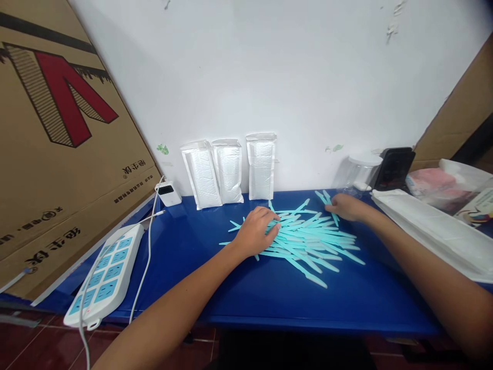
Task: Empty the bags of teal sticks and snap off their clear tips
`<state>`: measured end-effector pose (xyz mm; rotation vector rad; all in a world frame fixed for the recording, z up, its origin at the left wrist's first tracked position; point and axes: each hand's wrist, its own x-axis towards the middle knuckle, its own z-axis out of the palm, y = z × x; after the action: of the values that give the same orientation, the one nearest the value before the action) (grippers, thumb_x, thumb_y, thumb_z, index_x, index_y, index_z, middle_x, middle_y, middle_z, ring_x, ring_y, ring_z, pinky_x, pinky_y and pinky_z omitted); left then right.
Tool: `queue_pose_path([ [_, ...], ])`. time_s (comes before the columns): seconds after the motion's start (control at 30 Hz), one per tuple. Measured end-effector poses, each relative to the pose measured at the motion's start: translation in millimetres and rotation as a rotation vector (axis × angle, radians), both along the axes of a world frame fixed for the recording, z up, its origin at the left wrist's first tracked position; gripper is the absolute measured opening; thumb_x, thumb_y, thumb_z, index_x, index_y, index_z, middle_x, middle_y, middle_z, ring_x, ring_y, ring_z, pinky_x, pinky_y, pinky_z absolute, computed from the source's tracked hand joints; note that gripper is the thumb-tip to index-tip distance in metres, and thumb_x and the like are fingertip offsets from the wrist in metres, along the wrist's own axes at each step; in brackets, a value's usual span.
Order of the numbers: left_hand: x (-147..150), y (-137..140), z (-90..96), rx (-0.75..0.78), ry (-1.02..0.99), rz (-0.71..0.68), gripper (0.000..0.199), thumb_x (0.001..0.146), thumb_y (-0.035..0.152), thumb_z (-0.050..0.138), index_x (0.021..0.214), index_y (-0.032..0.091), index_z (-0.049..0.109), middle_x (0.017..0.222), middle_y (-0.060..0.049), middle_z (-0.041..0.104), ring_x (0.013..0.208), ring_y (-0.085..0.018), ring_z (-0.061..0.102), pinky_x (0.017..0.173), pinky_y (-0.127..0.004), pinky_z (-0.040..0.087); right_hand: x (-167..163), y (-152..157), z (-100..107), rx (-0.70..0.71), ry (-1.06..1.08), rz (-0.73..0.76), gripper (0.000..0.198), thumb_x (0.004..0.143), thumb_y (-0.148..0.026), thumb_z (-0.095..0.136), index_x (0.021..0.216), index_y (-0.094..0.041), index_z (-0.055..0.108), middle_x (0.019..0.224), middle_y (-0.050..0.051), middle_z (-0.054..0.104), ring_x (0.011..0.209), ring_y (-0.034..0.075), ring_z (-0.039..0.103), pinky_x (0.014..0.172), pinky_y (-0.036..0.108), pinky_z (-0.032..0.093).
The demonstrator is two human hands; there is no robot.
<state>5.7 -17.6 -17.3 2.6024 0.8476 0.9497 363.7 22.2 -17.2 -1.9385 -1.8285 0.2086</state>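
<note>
Resting over the left end of a pile of turquoise sticks, left hand has its fingers bent; cannot tell whether it grips any. Right hand, at the pile's far right edge, pinches a few sticks between thumb and fingertips. Pile lies on the blue bench, between the hands and fanning out nearer the person than the right hand. Beyond the left hand, three white pouches stand upright by the wall. Well left of it: power strip, cable. Beyond the right hand: clear jar, white lid; right of it, a long white packet.
</note>
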Motion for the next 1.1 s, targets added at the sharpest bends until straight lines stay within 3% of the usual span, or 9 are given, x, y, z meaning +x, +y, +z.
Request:
queue_pose_path([
  [0.13, 0, -1, 3.2, -0.022, -0.031, 0.007, 0.024, 0.107, 0.033, 0.054, 0.118, 0.019, 0.07, 0.117, -0.011, 0.074, 0.119, -0.028, 0.064, 0.104, -0.047, 0.052, -35, -29, 24, -0.015, 0.26, 0.086, 0.059, 0.096, -0.074, 0.054, 0.075, -0.019, 0.059, 0.066, 0.004, 0.065, 0.052, 0.014, 0.055, 0.05, 0.029, 0.044],
  [0.23, 0, -4, 6.3, -0.073, -0.087, 0.038, 0.04, 0.107, 0.044, 0.056, 0.139, 0.021, 0.063, 0.126, -0.011, 0.073, 0.126, -0.029, 0.062, 0.109, -0.048, 0.05, -75, -56, 40, -0.029, 0.769, 0.214, 0.056, 0.081, -0.072, 0.077, 0.086, -0.018, 0.069, 0.08, 0.008, 0.074, 0.057, 0.015, 0.061, 0.047, 0.028, 0.047],
  [0.37, 2, -10, 10.6, -0.125, -0.138, 0.015, 0.059, 0.104, 0.054, 0.062, 0.154, 0.025, 0.05, 0.132, -0.01, 0.071, 0.128, -0.028, 0.063, 0.11, -0.045, 0.05, -125, -81, 38, -0.133, 0.974, 0.408, 0.053, 0.077, -0.067, 0.084, 0.088, -0.017, 0.076, 0.076, 0.008, 0.075, 0.057, 0.016, 0.063, 0.046, 0.028, 0.05],
  [0.5, 6, -14, 10.4, -0.099, -0.039, -0.09, 0.039, 0.112, 0.047, 0.045, 0.135, 0.021, 0.063, 0.112, -0.009, 0.074, 0.101, -0.024, 0.067, 0.09, -0.037, 0.053, -138, -85, 26, -0.195, 0.995, 0.504, 0.045, 0.08, -0.061, 0.085, 0.089, -0.018, 0.079, 0.066, 0.002, 0.065, 0.053, 0.011, 0.054, 0.044, 0.025, 0.044],
  [0.67, 6, -10, 8.0, 0.002, 0.107, 0.043, 0.04, 0.116, 0.04, 0.03, 0.113, 0.02, 0.065, 0.094, -0.007, 0.07, 0.087, -0.023, 0.061, 0.075, -0.035, 0.048, -111, -76, 29, -0.144, 0.996, 0.419, 0.054, 0.086, -0.064, 0.078, 0.117, -0.02, 0.079, 0.068, 0.001, 0.06, 0.058, 0.012, 0.052, 0.047, 0.024, 0.042],
  [0.77, -1, -4, 13.1, 0.125, 0.251, 0.047, 0.041, 0.115, 0.037, 0.03, 0.101, 0.02, 0.065, 0.09, -0.007, 0.066, 0.085, -0.023, 0.057, 0.076, -0.037, 0.047, -88, -65, 32, 0.063, 0.931, 0.26, 0.057, 0.094, -0.071, 0.064, 0.109, -0.019, 0.081, 0.09, 0.011, 0.072, 0.077, 0.019, 0.064, 0.058, 0.028, 0.052],
  [0.87, -7, -1, 19.7, 0.237, 0.366, 0.006, 0.04, 0.113, 0.032, 0.034, 0.094, 0.019, 0.066, 0.09, -0.009, 0.064, 0.086, -0.024, 0.056, 0.078, -0.039, 0.046, -73, -46, 31, 0.202, 0.649, 0.11, 0.047, 0.09, -0.066, 0.069, 0.093, -0.021, 0.081, 0.098, 0.011, 0.077, 0.09, 0.025, 0.069, 0.073, 0.035, 0.058],
  [0.97, -8, -2, 22.1, 0.259, 0.38, -0.026, 0.027, 0.107, 0.03, 0.047, 0.099, 0.018, 0.07, 0.098, -0.012, 0.066, 0.09, -0.026, 0.057, 0.079, -0.041, 0.046, -78, -18, 32, 0.148, 0.525, 0.151, 0.034, 0.082, -0.052, 0.081, 0.094, -0.02, 0.08, 0.096, 0.01, 0.079, 0.093, 0.026, 0.071, 0.087, 0.042, 0.059],
  [1.1, -7, -1, 19.4, 0.205, 0.261, -0.011, 0.025, 0.106, 0.035, 0.052, 0.107, 0.019, 0.071, 0.104, -0.011, 0.07, 0.096, -0.026, 0.06, 0.085, -0.042, 0.049, -115, 32, 37, 0.083, 0.59, 0.201, 0.047, 0.073, -0.044, 0.091, 0.107, -0.016, 0.074, 0.109, 0.015, 0.079, 0.099, 0.026, 0.073, 0.093, 0.043, 0.06],
])
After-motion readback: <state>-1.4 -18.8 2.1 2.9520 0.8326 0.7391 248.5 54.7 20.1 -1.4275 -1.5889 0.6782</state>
